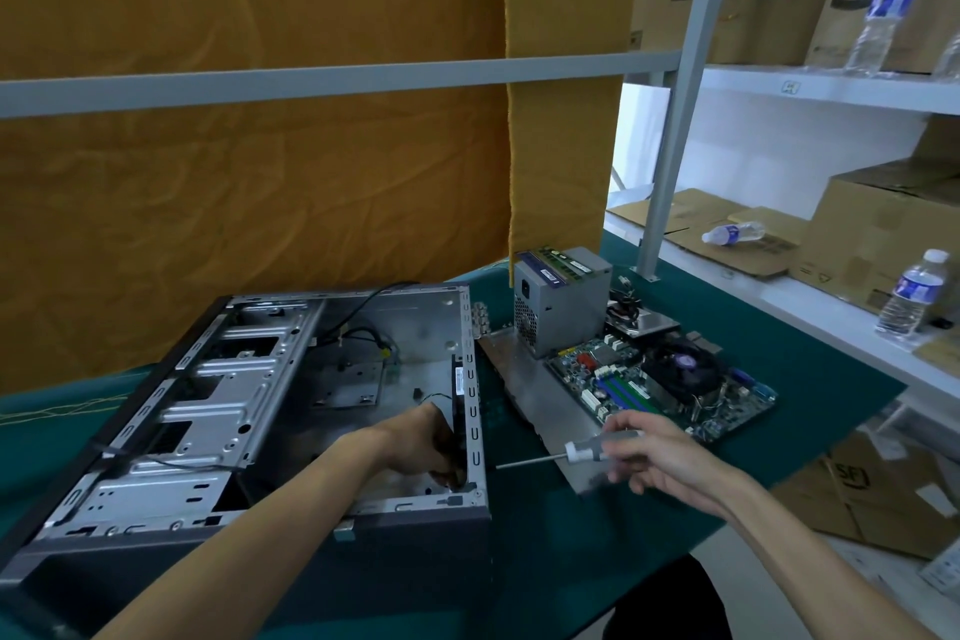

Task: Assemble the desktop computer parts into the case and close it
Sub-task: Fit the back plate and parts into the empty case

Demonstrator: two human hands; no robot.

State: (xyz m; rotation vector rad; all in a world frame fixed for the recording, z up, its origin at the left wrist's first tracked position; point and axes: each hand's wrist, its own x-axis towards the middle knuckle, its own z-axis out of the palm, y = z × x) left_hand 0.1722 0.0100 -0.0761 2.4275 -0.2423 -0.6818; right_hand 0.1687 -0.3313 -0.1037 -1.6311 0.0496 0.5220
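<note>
Two hands busy: our left hand (434, 447) holds the fan (458, 411) inside the case (291, 379); right grip (652, 455) pinches the screwdriver (566, 455), shaft pointing left at the case wall.

Green-matted table (597, 561) with open case (291, 411), side panel (524, 390), power supply (563, 299) upon it.

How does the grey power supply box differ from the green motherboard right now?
The grey metal power supply box stands upright as a tall block; the green motherboard lies flat with a black fan on top. The box is plain metal; the board is crowded with parts. Both sit outside the open grey computer case, on the green mat.
</note>
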